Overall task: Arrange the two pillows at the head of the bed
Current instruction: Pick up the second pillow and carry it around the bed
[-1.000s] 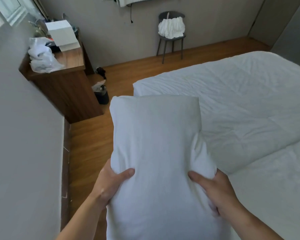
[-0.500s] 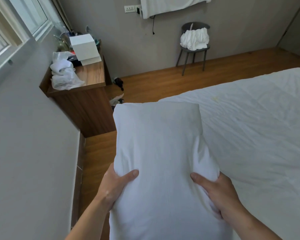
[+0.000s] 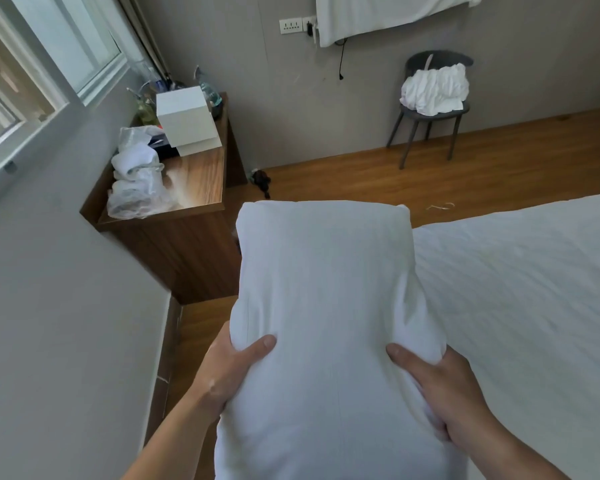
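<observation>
A white pillow (image 3: 326, 306) is held up lengthwise in front of the person, gripped at both sides. The left hand (image 3: 227, 370) clamps its left edge, thumb on top; the right hand (image 3: 445, 393) clamps the right edge, its fingers (image 3: 404, 358) pressed into the fabric. The bed (image 3: 520, 289) lies to the right of the fingers, the wooden tabletop (image 3: 198, 178) beyond them on the left.

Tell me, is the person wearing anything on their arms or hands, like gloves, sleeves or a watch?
No. The left hand and the right hand are bare: no gloves, and no rings on the fingers that show. Both forearms are bare as far as the picture's bottom edge, with no sleeve, watch or bracelet in view.
</observation>
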Demonstrator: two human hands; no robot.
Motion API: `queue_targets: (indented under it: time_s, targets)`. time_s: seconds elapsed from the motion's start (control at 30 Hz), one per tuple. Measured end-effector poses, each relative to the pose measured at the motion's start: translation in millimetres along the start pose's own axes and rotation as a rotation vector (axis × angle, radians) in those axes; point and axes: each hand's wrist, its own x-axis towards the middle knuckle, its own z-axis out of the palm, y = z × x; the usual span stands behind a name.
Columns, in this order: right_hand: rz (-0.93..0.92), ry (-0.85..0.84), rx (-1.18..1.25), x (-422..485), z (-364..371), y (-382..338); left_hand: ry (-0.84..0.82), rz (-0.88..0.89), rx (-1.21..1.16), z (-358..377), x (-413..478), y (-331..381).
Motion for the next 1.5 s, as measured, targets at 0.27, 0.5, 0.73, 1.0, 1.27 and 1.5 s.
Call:
queue_targets:
  time_s: [0.27, 0.5, 0.73, 1.0, 1.27, 1.5]
  targets:
    - [0.017, 0.054, 0.054, 116.0, 55.9, -60.2, -0.056, -0.018, 0.003, -13.9, 144.1, 46.4]
    - [0.039, 0.125, 0.101, 214.2, 134.5, -122.6, -0.138, -0.012, 0.031, -59.3, 290.1, 109.9]
    - [0.012, 0.099, 0.153, 301.1, 182.6, -183.8, -0.139, -0.009, 0.072, -77.7, 401.8, 157.6]
    - [0.007, 0.076, 0.182, 437.3, 219.0, -232.3, -0.136, -0.028, 0.114, -71.7, 545.6, 204.3]
    - [0.042, 0.089, 0.177, 592.0, 198.0, -301.1, -0.155, -0.023, 0.144, -6.4, 686.0, 291.3]
    - [0.108, 0.245, 0.186, 688.9, 163.8, -326.7, -0.273, -0.026, 0.218, 74.2, 801.6, 355.8]
